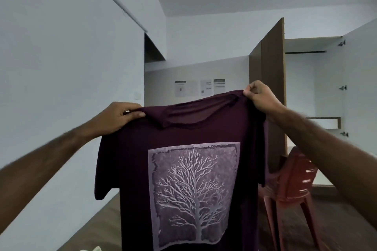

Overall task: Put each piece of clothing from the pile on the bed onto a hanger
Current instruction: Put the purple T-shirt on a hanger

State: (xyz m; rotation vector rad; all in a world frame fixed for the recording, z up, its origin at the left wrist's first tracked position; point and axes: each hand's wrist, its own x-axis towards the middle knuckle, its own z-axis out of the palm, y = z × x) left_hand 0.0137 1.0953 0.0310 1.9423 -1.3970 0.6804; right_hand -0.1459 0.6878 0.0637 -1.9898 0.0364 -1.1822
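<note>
A person is holding up 1 dark maroon cotton T-shirt at the centre of the frame, its pale square tree print facing the camera. The shirt is hanging upright, collar at top, its long axis running vertically to the lower edge. The left hand, at mid-left, is pinching 1 shoulder seam between thumb and curled fingers; the right hand, higher at centre right, is gripping the other shoulder with fingers bunched tight. Behind, at lower right, 1 red moulded plastic chair is standing beside 1 open brown wooden wardrobe door. 3 paper notices are hanging on the far white wall.
</note>
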